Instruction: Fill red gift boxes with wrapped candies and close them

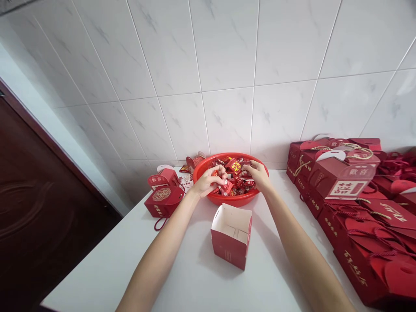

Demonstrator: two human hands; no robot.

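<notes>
A round red plastic basket (pixel 232 200) stands against the wall, filled with red-wrapped candies (pixel 234 165). My left hand (pixel 208 182) is at its left rim, fingers curled round a wrapped candy (pixel 216 173). Just below those fingers shows another pinkish-red candy (pixel 226 187). On the basket's right side my right hand (pixel 258 174) reaches in, thumb and fingers drawn together among the wrappers; what they pinch is too small to make out. In front of the basket stands a red gift box (pixel 229 249), its top open and its white inside bare.
Closed red gift boxes (pixel 164 201) with cord handles sit left of the basket. Many more red boxes (pixel 341 177) are stacked along the right side of the white table (pixel 130 268). A tiled wall (pixel 227 121) is behind, and a dark brown door (pixel 39 195) is at the left.
</notes>
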